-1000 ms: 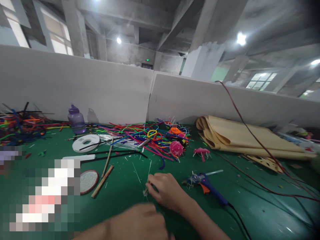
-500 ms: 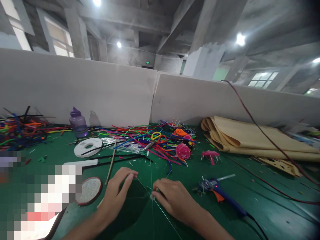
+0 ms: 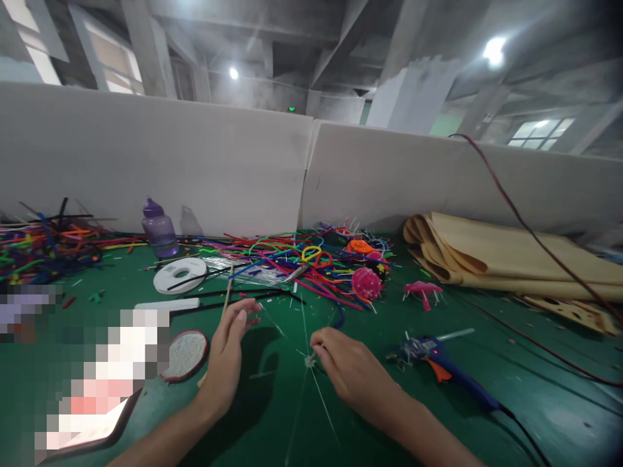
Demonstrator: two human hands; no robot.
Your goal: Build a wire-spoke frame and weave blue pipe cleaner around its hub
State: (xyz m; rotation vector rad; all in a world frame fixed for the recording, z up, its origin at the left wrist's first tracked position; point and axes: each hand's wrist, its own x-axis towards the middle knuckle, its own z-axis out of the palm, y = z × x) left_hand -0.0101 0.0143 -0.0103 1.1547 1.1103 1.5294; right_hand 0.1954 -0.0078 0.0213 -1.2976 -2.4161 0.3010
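My right hand (image 3: 348,366) pinches, between thumb and fingertips, a small clear hub with thin transparent strands (image 3: 310,361) radiating from it. The strands spread out above the green table, and some are hard to see. To the left, my left hand (image 3: 231,344) is raised with its fingers apart and nothing in them. A wooden stick (image 3: 229,288) shows just behind that hand. Beyond my right hand lies a blue glue gun (image 3: 433,353) with an orange trigger and a clear glue stick in its back.
Pipe cleaners (image 3: 272,256) are heaped along the white partition (image 3: 195,162). A white spool (image 3: 180,275), a round pad (image 3: 185,355), a purple bottle (image 3: 159,230) and a blurred-out screen stand left. On the right are pink craft pieces (image 3: 366,283), brown paper (image 3: 477,253) and a hanging cord (image 3: 516,204).
My left hand has drawn back from the strands and its fingers have spread. My right hand still pinches the hub, now slightly higher and further right in view. The camera has shifted slightly.
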